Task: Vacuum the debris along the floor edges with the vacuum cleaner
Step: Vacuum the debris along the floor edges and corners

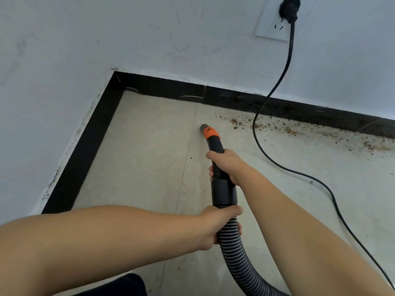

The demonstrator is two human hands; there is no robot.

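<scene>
A black vacuum wand (215,146) with an orange collar and grey nozzle tip (204,127) points at the light floor tiles, its tip on or just above the floor, left of the debris. My right hand (226,165) grips the wand's black tube. My left hand (215,226) grips the ribbed grey hose (237,259) just below the wand's cuff. Brown crumbly debris (284,129) lies scattered along the black baseboard (235,99) at the right, spreading toward the frame's right edge.
A black power cord (265,150) runs from a plug (289,8) in the white wall socket, down across the debris and over the floor to the lower right. The two white walls meet in a corner at upper left. A dark trouser leg (128,285) shows at the bottom.
</scene>
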